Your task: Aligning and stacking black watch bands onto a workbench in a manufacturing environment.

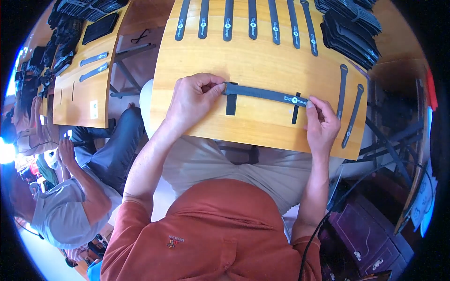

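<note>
Both hands [192, 100] [324, 121] pinch a grey strap [262, 92] by its ends, toward the tabletop's [187, 65] front edge; uneven pulling could skew it.

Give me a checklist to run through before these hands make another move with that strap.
1. Left hand grips the left end of the held strap: ok.
2. Right hand pinches its right end: ok.
3. Held strap crosses both the wide black strip and the narrow black strip: ok.
4. Held strap pressed flat against the table: cannot tell.
5. Row of seven straps apart from the held strap: ok.
6. Right hand not touching the nearest loose strap: cannot tell.
</note>
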Tool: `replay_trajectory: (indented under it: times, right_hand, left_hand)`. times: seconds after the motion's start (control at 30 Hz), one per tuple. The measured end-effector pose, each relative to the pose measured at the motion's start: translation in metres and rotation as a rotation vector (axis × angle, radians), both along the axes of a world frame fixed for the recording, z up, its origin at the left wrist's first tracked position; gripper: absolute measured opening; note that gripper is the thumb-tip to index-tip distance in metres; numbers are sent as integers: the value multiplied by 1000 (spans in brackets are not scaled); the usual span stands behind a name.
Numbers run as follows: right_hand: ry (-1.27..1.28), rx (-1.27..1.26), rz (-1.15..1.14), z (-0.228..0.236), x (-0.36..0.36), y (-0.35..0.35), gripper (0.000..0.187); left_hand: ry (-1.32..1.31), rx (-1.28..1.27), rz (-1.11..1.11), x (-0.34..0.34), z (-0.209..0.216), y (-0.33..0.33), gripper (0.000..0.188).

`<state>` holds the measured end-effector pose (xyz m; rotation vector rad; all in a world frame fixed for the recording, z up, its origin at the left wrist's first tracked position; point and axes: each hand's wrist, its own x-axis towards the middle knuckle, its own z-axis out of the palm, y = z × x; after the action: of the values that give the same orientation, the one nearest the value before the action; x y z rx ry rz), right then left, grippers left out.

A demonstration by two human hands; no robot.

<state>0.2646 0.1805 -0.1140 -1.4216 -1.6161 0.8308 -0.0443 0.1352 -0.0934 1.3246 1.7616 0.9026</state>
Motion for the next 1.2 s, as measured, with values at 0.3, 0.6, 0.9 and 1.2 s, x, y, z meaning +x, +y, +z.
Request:
replay_trajectory:
  times: [0.3,0.6,0.9,1.2]
  right_hand:
    - [23,-59,-39,9,-7,-1,15]
    - [29,-33,-18,5,-5,0,15]
    - [5,-20,-15,5,-5,1,14]
    - [-40,-6,-7,4,-3,2,13]
  left_hand:
    - [16,26,-26,-2,-6,2,17]
    - [52,33,-28,0,-2,4,15]
    - [52,45,-36,-1,-2,5,12]
    - [116,112,-43,0,-5,5,13]
